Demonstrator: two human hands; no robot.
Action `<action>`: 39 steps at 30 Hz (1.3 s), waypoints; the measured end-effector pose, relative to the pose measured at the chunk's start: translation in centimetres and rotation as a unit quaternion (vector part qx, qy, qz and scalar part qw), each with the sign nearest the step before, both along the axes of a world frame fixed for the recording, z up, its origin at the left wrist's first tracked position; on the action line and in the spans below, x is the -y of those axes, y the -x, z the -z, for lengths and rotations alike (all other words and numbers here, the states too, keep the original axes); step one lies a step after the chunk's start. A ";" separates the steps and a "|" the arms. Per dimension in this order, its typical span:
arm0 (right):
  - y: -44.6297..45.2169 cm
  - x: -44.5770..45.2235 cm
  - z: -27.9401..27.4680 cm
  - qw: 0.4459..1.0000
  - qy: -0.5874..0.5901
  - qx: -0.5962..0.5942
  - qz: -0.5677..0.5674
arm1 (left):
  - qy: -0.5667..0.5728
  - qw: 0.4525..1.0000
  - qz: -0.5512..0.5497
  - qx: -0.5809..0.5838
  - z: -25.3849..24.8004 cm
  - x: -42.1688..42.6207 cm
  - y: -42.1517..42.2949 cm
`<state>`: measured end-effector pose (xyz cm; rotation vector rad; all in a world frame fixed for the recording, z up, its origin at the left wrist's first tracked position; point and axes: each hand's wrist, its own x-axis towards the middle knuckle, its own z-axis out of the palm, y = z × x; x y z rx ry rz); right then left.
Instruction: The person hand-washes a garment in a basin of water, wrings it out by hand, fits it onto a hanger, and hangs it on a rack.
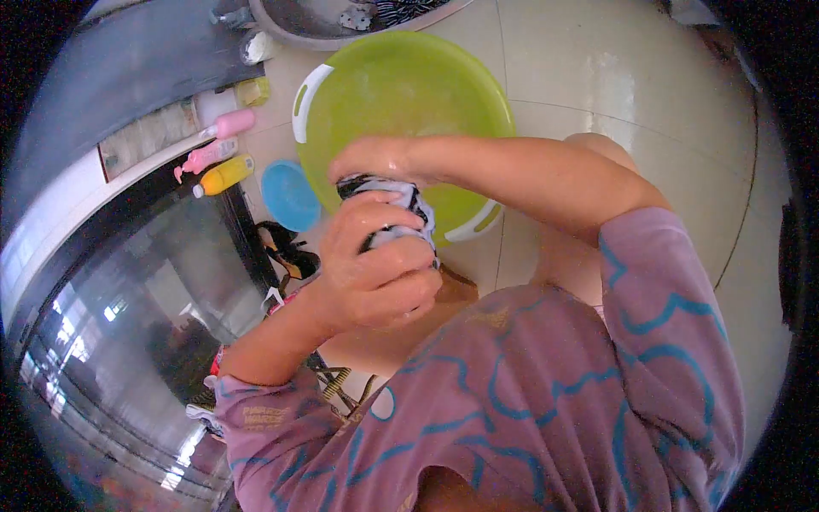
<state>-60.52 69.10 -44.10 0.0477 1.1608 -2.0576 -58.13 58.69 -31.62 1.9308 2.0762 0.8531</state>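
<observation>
A wet black-and-white cloth (413,200) with foam on it is bunched between my two hands. My left hand (380,264) has its fingers wrapped round the near side of the cloth. At the cloth's far end, my right hand (371,160) bends over it, its fingertips partly hidden. Both hands are above the near-left part of a large green basin (461,77) with white handles. The cloth's lower part is hidden behind my left fingers.
Left of the green basin are a blue bowl (290,196), a yellow bottle (226,176), a pink pump bottle (207,157) and another pink bottle (233,124). A grey basin (294,36) holding cloths lies beyond. Dark sandals (290,250) rest near the glossy dark panel (145,324).
</observation>
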 end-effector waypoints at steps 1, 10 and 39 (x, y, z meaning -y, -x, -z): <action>0.4 0.1 -0.1 0.996 -0.067 -0.058 -0.008 | 0.022 1.000 0.022 0.002 0.0 -0.4 0.1; 1.9 2.3 3.2 0.792 -0.317 -0.514 -0.091 | 0.062 0.986 0.144 0.057 3.8 -2.7 0.2; -0.2 1.2 -5.2 0.964 0.062 0.157 0.207 | -0.531 0.465 -0.315 0.634 5.9 7.4 4.7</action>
